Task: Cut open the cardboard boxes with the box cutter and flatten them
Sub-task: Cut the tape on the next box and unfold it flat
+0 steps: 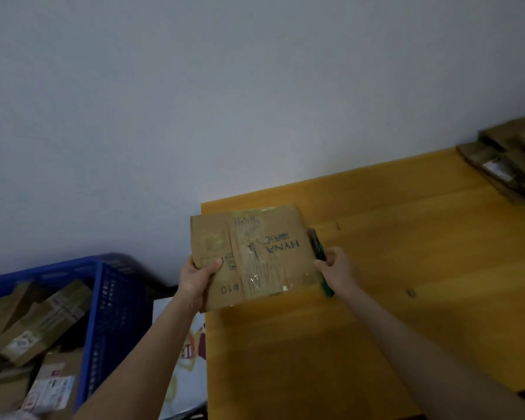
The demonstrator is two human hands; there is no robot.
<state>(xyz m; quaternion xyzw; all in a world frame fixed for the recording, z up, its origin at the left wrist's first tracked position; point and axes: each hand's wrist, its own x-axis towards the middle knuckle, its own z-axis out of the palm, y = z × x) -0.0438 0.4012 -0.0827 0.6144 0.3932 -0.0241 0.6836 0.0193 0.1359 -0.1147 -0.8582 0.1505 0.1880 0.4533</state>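
Box (pixel 255 256) sits at frame centre, held up over the bench (pixel 406 268) corner nearest the wall, taped face to the camera. Print reads upside down ("HYNA", "#10"). Can't tell from this angle whether it has full depth or is partly collapsed.

Hands:
- Left hand (pixel 196 277) grips the box's lower-left corner, thumb on the top face, fingers wrapped under.
- Right hand (pixel 335 269) is curled round the green box cutter (pixel 318 250), which lies along the box's right edge. The same hand steadies that edge.
- Too blurred to tell whether the blade is out.

Likely step: lining the box up for a cut down the clear tape (pixel 252 256) running up the middle of the face.

To do it well:
- Set the box down flat on the bench first; don't cut in mid-air.
- Left hand should press the face well to one side of the tape, off the blade line.
- Run a shallow blade along the seam under the tape, so it slits tape rather than cardboard.
- Draw the cutter away from the holding hand, in one steady pass.
- Slit the opposite seam too, then push the sides in to collapse it.

Elsewhere: blue crate (pixel 112 298) at lower left holds more boxes (pixel 40 316), apparently waiting. A pile of flattened cardboard (pixel 509 165) lies on the bench at the right edge of frame, probably where this one ends up.
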